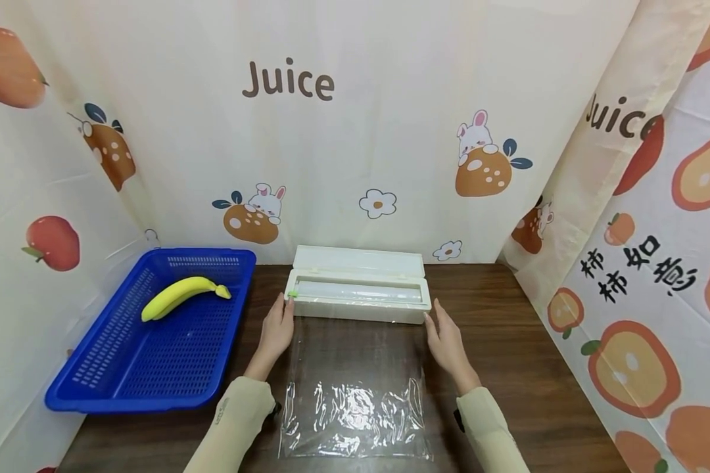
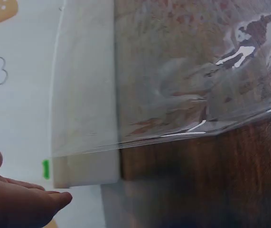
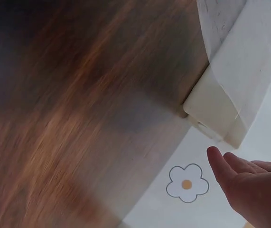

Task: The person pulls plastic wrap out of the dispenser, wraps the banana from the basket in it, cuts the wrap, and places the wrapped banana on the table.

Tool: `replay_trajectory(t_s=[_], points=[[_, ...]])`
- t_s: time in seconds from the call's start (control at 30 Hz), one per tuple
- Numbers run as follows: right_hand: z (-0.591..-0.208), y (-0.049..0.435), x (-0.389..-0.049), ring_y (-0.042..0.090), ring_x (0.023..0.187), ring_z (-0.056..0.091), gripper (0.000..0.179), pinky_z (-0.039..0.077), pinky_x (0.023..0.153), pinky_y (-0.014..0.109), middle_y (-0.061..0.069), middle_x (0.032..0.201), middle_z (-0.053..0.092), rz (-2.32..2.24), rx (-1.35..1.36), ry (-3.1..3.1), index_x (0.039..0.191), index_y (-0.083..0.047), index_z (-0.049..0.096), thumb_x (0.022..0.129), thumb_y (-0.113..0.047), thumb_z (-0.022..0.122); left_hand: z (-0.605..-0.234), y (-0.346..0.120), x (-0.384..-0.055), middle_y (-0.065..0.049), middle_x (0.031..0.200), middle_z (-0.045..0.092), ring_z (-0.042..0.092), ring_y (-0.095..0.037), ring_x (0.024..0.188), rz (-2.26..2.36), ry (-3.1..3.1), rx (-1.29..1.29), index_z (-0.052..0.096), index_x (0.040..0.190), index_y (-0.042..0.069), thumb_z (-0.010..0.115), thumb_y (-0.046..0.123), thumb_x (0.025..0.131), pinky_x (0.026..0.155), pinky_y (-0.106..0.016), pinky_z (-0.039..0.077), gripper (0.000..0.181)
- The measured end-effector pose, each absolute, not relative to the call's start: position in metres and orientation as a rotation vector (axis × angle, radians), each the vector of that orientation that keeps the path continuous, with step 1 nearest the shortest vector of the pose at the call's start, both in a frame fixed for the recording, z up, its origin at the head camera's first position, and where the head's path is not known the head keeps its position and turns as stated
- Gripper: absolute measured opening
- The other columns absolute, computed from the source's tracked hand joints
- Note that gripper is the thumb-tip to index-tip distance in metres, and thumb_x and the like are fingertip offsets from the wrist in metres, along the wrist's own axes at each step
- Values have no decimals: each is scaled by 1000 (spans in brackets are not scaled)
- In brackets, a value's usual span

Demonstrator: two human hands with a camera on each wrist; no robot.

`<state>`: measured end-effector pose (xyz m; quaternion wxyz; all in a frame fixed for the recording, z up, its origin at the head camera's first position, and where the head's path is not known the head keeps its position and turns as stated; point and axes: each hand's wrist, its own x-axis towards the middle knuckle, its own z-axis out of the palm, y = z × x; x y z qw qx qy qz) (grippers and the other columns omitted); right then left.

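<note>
A white cling film dispenser box [image 1: 359, 311] stands at the back of the table, its lid [image 1: 359, 261] raised and a film roll [image 1: 355, 291] inside. From it a clear sheet of cling film [image 1: 355, 407] runs forward over the tabletop, wrinkled and shiny near its front edge. My left hand [image 1: 277, 328] is at the box's left end, fingers extended, beside the green slider [image 1: 293, 293]. At the opposite end is my right hand [image 1: 446, 336], its fingers straight with the fingertips right at the box's corner. In the right wrist view, the fingers [image 3: 220, 166] point along the box's end.
To the left sits a blue plastic basket [image 1: 220, 368] with a yellow banana [image 1: 183, 295] in it. Brown wooden tabletop [image 1: 509, 368] extends to the right of the film. Printed fabric [image 1: 378, 131] hangs behind the box and along both sides.
</note>
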<state>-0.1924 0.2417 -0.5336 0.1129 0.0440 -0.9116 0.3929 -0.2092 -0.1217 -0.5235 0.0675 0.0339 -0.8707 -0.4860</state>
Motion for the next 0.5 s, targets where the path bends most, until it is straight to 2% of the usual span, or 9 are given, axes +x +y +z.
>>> replay_trajectory(t_s=[0.5], points=[[-543,240,-208,52,144,42,50,35,119,62,38,155,40,1142,154,-2722,152,21,36,113,-10,44,-536,-125,-216,-37,163,30,28,-50,154,-1491,-2649,57,30,155,-19,36,23,117,126,-59,24,58]])
